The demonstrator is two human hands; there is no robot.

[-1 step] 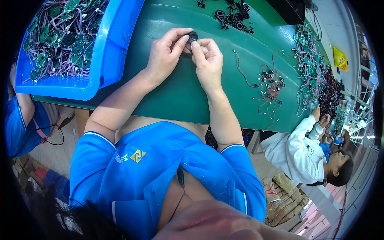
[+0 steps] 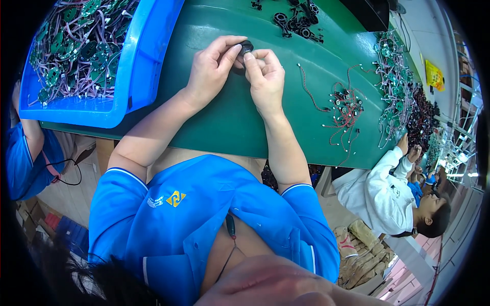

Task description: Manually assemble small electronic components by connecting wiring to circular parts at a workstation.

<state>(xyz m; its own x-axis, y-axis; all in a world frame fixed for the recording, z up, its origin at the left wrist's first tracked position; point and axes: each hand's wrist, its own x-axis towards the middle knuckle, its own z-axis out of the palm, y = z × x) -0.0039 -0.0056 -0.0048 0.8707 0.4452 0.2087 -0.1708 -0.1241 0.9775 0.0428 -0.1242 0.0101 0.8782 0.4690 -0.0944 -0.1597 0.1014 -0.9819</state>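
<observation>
Circuit boards (image 2: 89,50) trailing pinkish wires fill a blue bin (image 2: 76,116) to the left of a small black part (image 2: 247,46), the bin's raised wall apparently keeping the tangle from spilling, though it could also block a sweep of the arm to that side. Left hand (image 2: 212,64), at the part's left edge, is closed on it in a thumb-and-finger pinch, likely to steady so small a piece. The black part itself is held between both hands over the green counter (image 2: 214,127), its detail largely hidden by fingertips. Right hand (image 2: 265,76), at the part's right and near side, is pinched tight against it; whether it also grips something smaller cannot be told. Beyond the part and to its right, black brackets (image 2: 295,23) lie loosely grouped. Farther right of the part, red-and-black wires (image 2: 347,104) lie spread, perhaps for easy picking. Well to the part's right, a heap of green boards (image 2: 395,97) runs beside a dark pile (image 2: 422,109), where a co-worker in a white hoodie (image 2: 375,188) probably limits elbow room.
</observation>
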